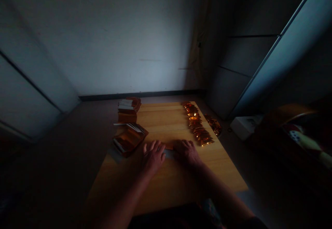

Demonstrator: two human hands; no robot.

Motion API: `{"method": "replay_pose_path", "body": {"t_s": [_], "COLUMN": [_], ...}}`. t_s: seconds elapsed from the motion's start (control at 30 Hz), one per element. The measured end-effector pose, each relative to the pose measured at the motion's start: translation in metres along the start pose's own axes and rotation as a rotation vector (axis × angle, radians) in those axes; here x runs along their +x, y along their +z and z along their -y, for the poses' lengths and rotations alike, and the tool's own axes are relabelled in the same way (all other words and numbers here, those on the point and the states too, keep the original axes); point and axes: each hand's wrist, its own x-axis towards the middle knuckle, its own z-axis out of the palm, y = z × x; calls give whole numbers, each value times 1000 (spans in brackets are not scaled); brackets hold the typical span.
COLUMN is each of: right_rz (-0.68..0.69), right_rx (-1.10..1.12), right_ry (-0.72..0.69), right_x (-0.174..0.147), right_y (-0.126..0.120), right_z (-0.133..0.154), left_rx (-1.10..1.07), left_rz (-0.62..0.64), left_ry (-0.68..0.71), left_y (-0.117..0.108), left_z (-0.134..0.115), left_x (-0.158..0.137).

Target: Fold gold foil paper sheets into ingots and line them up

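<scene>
A small copper-coloured foil paper sheet (169,146) with a pale grey part on its near side lies flat on the wooden table, between my hands. My left hand (153,155) rests at its left end, fingers spread and lying down, thumb towards the sheet. At the right end my right hand (188,153) has its fingers bent down over the paper; their tips are partly hidden. Left of my left hand lies an opened stack of copper and white papers (131,139). A row of shiny folded foil pieces (197,125) runs along the table's right side.
Another paper stack (127,110) lies at the table's far left corner. More foil pieces (214,123) are heaped beyond the right edge, below the wooden table top (160,116). A white box (243,127) stands on the floor at right. The room is dim.
</scene>
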Motion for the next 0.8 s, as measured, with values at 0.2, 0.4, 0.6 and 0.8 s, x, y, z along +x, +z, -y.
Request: {"method": "replay_pose_path", "body": {"t_s": [0.2, 0.4, 0.6, 0.8], "right_rz": [-44, -106, -95, -63], "right_rx": [18, 51, 108, 98], "right_ry": [58, 31, -132, -148], "right_x": [-9, -10, -8, -11], "right_y": [-5, 4, 6, 9], "right_z": [-1, -10, 0, 3], "left_rx": [21, 21, 26, 31], "left_rz": [16, 39, 52, 71], "left_ry": [13, 39, 34, 34], "left_y": [1, 1, 2, 3], "left_z": [0, 2, 2, 9], "left_x": [0, 1, 1, -3]}}
